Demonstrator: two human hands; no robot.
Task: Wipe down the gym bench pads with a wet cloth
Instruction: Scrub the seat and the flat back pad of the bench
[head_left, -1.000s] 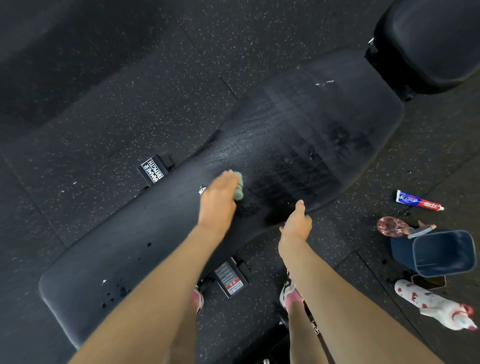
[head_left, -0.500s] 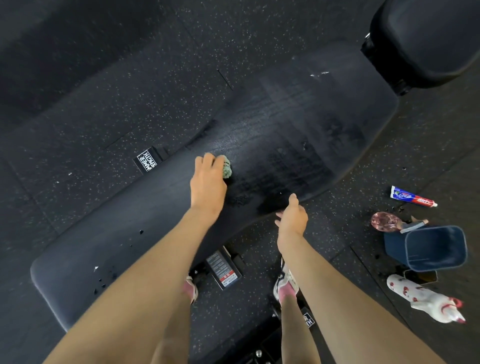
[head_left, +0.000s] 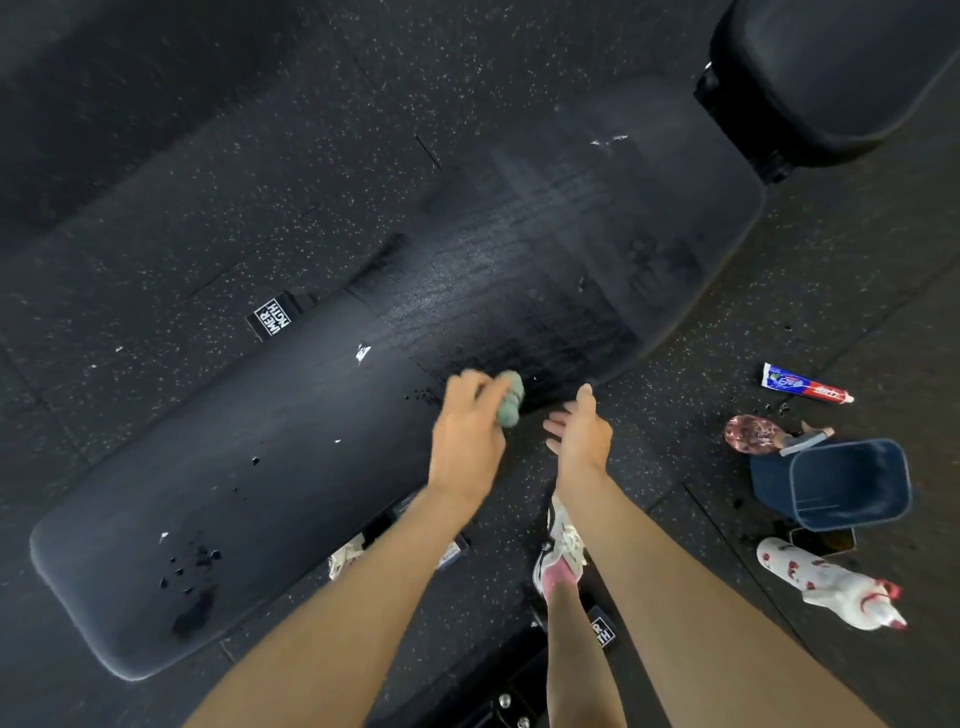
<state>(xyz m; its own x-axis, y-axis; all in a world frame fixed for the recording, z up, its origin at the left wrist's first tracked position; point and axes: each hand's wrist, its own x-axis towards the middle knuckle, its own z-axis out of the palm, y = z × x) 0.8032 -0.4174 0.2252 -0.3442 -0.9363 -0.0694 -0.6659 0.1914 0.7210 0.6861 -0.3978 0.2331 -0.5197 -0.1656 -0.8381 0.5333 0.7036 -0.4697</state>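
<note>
A long black bench pad (head_left: 249, 467) runs from lower left to upper right, wet and streaked on its right half, with dark specks and white flecks on its left half. My left hand (head_left: 467, 441) grips a bunched green cloth (head_left: 510, 404) at the pad's near edge; the hand is blurred. My right hand (head_left: 582, 434) hovers just off that edge with fingers spread, holding nothing. A second black pad (head_left: 831, 67) sits at the top right.
On the speckled rubber floor to the right lie a toothpaste tube (head_left: 802, 384), a pink round object (head_left: 753, 434), a tipped blue bin (head_left: 841, 486) and a white spray bottle with red spots (head_left: 826, 582). My shoes (head_left: 561, 551) stand beside the bench frame.
My left hand has swept the cloth from the pad's far side back to its near edge. My right hand has come off the pad edge and opened its fingers.
</note>
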